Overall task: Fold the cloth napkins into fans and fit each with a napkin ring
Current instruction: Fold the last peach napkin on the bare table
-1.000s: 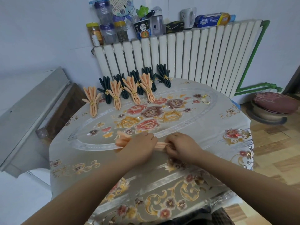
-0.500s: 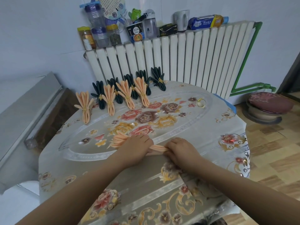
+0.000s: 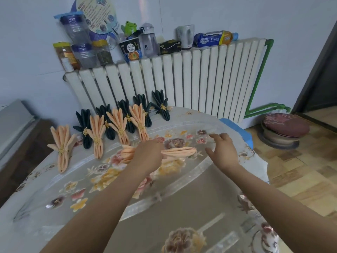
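Head view: the table (image 3: 54, 212) under its floral cloth fills the near field, with both forearms reaching out over it. The left hand (image 3: 147, 156) grips the pleated peach napkin (image 3: 179, 151) around its middle, fingers curled over the folds; the napkin lies sideways near the table's centre, one end fanning out left of the hand, the narrow end pointing right. The right hand (image 3: 221, 149) hovers just right of that narrow end, fingers loosely spread and holding nothing, clear of the cloth. Whether a ring lies under or beyond it cannot be told. Farther along the table, towards its back edge, stand four finished peach fans (image 3: 62, 148), each with a gold ring, and behind them five dark green fans (image 3: 161, 106), likewise ringed. Beyond the table a white radiator (image 3: 182, 83) lines the wall, its top crowded with jars (image 3: 63, 55), bottles and a mug (image 3: 185, 35).
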A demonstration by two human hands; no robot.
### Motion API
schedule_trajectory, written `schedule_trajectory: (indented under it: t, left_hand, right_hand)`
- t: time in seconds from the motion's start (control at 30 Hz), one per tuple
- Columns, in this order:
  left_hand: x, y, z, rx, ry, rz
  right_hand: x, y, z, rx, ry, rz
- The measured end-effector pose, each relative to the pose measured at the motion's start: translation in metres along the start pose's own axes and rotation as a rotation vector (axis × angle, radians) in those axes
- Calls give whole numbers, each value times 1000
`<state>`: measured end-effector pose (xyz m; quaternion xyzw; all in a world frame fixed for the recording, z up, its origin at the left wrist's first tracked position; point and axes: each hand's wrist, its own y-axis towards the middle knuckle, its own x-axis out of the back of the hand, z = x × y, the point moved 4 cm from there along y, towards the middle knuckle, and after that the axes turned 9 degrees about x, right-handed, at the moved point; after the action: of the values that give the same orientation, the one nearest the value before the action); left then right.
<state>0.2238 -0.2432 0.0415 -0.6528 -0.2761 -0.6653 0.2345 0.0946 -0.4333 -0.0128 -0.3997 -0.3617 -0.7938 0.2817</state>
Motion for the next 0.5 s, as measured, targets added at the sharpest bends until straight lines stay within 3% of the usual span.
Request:
schedule_trajectory:
  t: [0.2, 0.5]
  left_hand:
    - [-15, 39, -8, -31, 39, -61]
    - [-31, 60, -12, -30, 0, -105]
  right_hand:
    - [-19, 44, -33, -185, -205, 47]
    - [-44, 65, -41, -286, -148, 86]
